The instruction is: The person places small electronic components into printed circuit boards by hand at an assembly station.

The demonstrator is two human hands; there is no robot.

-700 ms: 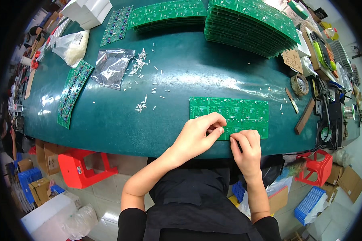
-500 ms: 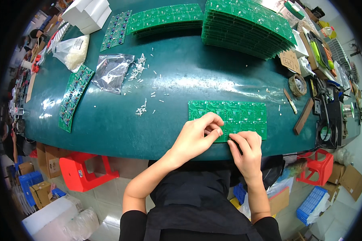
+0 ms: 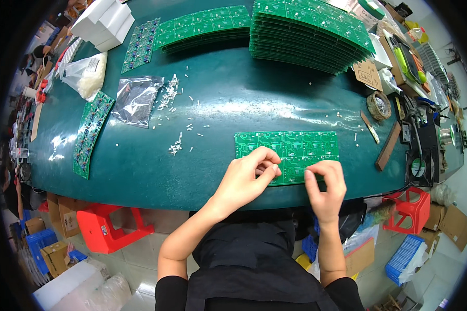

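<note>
A green circuit board panel (image 3: 308, 142) lies flat near the front edge of the table. Over its lower left part, my left hand (image 3: 250, 175) is closed, fingers curled toward the thumb. Whatever it may hold is too small to make out. At the panel's lower right edge my right hand (image 3: 327, 187) is closed in a pinch, thumb and forefinger close together. I cannot see what, if anything, is between them. Small white pins (image 3: 170, 93) lie scattered to the left, with a smaller heap (image 3: 176, 146) nearer to me.
Behind stand a tall stack of green boards (image 3: 306, 36) and a lower stack (image 3: 202, 28). Populated boards (image 3: 92, 136), a silvery bag (image 3: 136, 101) and a bag of white parts (image 3: 91, 75) lie left. A knife (image 3: 370, 128), wooden strip (image 3: 388, 146) and tape roll (image 3: 379, 105) lie right.
My right hand has moved to the right along the panel, away from my left hand. My left hand keeps its curled pose over the board. The whole view has shifted slightly.
</note>
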